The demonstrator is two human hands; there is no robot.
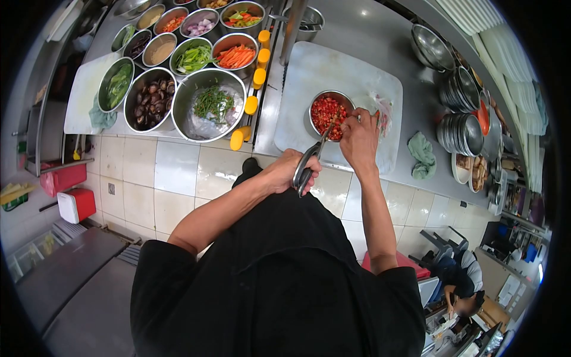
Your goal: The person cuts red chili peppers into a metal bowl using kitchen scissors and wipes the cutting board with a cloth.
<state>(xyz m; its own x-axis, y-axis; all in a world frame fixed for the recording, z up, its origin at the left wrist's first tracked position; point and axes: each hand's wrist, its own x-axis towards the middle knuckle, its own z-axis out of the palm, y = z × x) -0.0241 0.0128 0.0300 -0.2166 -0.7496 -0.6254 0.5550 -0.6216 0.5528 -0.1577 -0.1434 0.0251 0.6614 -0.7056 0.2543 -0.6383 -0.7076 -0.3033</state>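
My left hand [291, 171] is closed around the dark handles of a pair of scissors [307, 165]. Their blades point up and right into a metal bowl [311, 122] of chopped red chilies [328, 114]. Over the bowl's right rim, my right hand [360, 140] has its fingers bent in a pinch near the blade tips. What those fingers hold is too small to make out. The bowl stands on a white cutting board [297, 77]. Just right of my right hand, a crumpled clear plastic bag [383, 113] lies on the board, with something red beside it.
Left stand metal containers of mushrooms [156, 101], green herbs [214, 104], carrot strips [235, 56] and other ingredients, beside several yellow-capped bottles [251, 106]. Right are a green cloth [422, 156] and stacked metal bowls [458, 135]. Another person [458, 282] is at the lower right.
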